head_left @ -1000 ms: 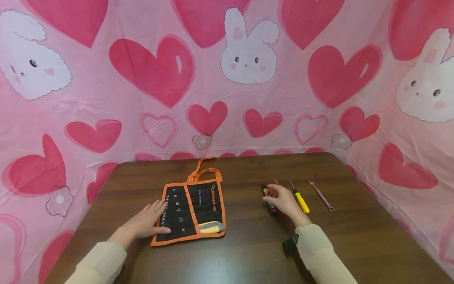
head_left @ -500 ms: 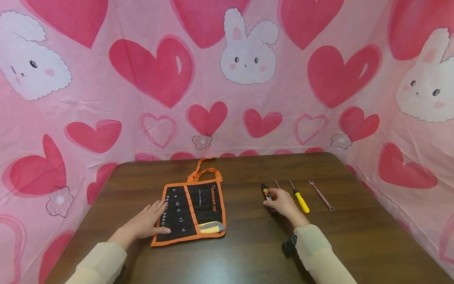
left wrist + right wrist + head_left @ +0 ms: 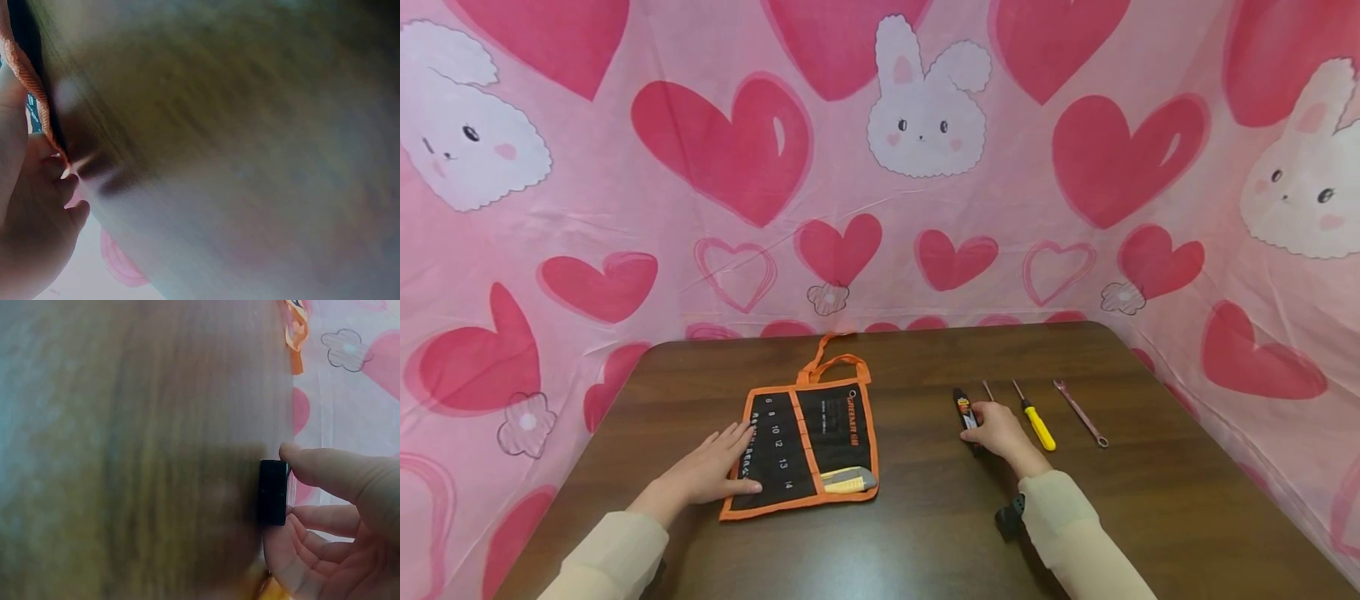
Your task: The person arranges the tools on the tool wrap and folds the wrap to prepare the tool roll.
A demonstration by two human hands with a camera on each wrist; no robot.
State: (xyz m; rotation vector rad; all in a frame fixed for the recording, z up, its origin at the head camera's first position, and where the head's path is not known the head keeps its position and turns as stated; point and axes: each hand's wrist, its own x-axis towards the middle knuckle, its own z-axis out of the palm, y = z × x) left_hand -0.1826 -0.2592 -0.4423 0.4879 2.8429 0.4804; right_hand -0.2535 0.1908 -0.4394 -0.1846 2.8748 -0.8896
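My left hand (image 3: 711,467) rests on the left edge of a black tool pouch (image 3: 838,425) with orange trim, its fingers spread over the fabric. In the left wrist view, the pouch's orange edging (image 3: 28,75) runs beside the fingers. A yellow and grey utility knife (image 3: 848,480) sits in the pouch's near right corner. My right hand (image 3: 1002,431) pinches a slim black case (image 3: 962,406) with a printed label, lying right at the tabletop. In the right wrist view, the case's dark rectangular end (image 3: 273,492) shows between thumb and fingers.
Right of that hand lies a yellow-handled screwdriver (image 3: 1038,427), then a metal wrench (image 3: 1080,414). A thin metal shaft (image 3: 988,390) pokes out beyond the right hand, its other end hidden. A pink heart-patterned cloth (image 3: 925,208) hangs behind the brown table (image 3: 910,533).
The right hand has slid slightly toward the near end of the black case, uncovering more of its label. The left hand and pouch look the same.
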